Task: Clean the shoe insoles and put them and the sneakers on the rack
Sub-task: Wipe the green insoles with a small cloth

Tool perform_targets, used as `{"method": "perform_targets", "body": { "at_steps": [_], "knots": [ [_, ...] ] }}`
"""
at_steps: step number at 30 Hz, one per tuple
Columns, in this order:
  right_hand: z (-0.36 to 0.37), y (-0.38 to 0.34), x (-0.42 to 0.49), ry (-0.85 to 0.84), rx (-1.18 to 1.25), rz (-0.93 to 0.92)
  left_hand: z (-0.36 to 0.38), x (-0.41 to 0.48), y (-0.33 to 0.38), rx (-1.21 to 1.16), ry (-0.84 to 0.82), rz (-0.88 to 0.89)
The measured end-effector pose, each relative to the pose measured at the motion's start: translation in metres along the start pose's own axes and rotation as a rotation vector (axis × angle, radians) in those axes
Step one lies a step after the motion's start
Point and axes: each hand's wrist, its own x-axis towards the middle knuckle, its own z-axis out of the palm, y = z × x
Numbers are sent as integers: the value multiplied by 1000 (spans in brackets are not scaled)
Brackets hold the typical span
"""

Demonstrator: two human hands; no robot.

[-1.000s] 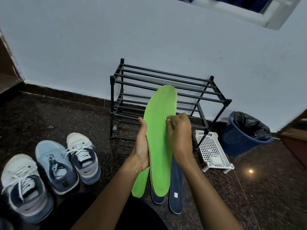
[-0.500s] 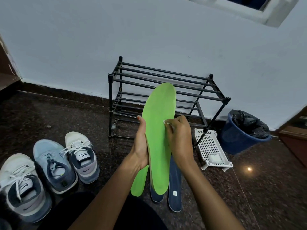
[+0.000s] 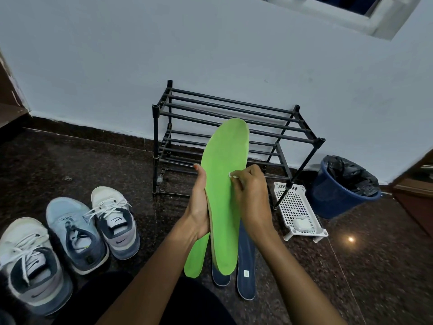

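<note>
Okay, we see the left hand (image 3: 199,207) gripping one edge of the green insole (image 3: 225,195), held upright in front of the rack (image 3: 234,118), while the right hand (image 3: 250,198) pinches a small white wipe (image 3: 232,176) against it. We judge the bendy insole may flex under rubbing and slip down. We count four insoles: this one, a second green insole (image 3: 195,259) and two navy insoles (image 3: 246,273) on the floor; three sneakers (image 3: 75,233); one rack.
</note>
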Motion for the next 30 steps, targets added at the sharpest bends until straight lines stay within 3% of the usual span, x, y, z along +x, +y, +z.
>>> {"method": "perform_targets", "body": {
  "at_steps": [4,12,20,26,30],
  "knots": [
    [-1,8,9,45,-10,72,0,-1,-2,39,4,-24],
    [5,-8,-12,-21,-7,-87,0,0,0,-15,-2,7],
    [-2,8,11,52,-14,51,0,0,-2,34,-3,-31],
    [8,-14,-14,-7,-2,-86,-1,0,2,-29,5,9],
    [5,-10,-10,-16,1,-67,0,-1,2,-21,-2,5]
  ]
}}
